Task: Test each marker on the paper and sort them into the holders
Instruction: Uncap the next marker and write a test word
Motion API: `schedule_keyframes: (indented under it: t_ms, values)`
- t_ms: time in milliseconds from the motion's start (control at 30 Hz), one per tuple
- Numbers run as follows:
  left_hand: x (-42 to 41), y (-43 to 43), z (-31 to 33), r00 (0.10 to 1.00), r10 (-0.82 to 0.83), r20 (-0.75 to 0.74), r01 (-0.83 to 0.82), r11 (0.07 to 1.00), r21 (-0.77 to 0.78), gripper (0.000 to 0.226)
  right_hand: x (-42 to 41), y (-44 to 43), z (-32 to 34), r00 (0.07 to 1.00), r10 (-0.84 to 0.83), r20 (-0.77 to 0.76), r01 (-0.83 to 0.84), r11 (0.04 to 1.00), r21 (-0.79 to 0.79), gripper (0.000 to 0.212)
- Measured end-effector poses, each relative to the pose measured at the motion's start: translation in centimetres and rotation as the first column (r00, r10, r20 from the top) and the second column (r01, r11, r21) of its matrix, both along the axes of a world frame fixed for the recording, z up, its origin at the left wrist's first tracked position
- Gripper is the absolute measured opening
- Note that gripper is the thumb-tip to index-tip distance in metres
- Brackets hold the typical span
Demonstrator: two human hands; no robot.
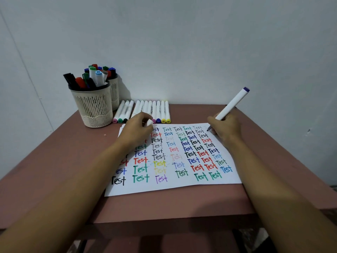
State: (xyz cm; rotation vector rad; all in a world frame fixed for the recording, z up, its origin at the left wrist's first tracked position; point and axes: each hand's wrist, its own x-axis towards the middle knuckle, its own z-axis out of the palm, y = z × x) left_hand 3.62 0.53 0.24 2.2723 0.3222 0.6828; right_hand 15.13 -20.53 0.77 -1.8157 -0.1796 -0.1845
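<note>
A white paper sheet (pixel 171 187) covered with several coloured "Test" words lies on the brown table (pixel 73 161). My right hand (pixel 225 127) grips a white marker (pixel 232 104) with a purple end, its tip touching the paper's top right corner. My left hand (pixel 136 129) rests on the paper's upper left and holds a white marker cap (pixel 150 122) in curled fingers. A row of several white markers (pixel 155 110) lies behind the paper. Two beige mesh holders stand at the back left: the front holder (pixel 94 108) and the rear holder (pixel 114 92), both filled with markers.
A pale wall (pixel 182 42) rises directly behind the table. The table's front edge (pixel 164 220) runs below the paper, with bare brown surface to the left of the sheet and along the right side.
</note>
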Motion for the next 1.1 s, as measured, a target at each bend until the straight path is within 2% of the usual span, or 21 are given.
schedule_keyframes:
  t_ms: [400,633,1100]
  values:
    - [0.18,0.07,-0.23,1.000,-0.010,-0.009,0.010,1.000,0.011,0.020,-0.09,-0.18,-0.03,0.999,-0.039,0.006,0.039,0.999,-0.007,0.013]
    - [0.24,0.15,-0.24,1.000,-0.027,-0.015,0.027,1.000,0.009,0.020,-0.39,-0.10,0.29,0.999,-0.014,0.039,0.018,0.996,-0.085,0.020]
    - [0.14,0.13,-0.27,0.999,-0.027,-0.022,0.027,1.000,0.016,0.020,-0.61,-0.13,0.37,0.996,-0.075,0.039,0.077,0.994,-0.072,0.021]
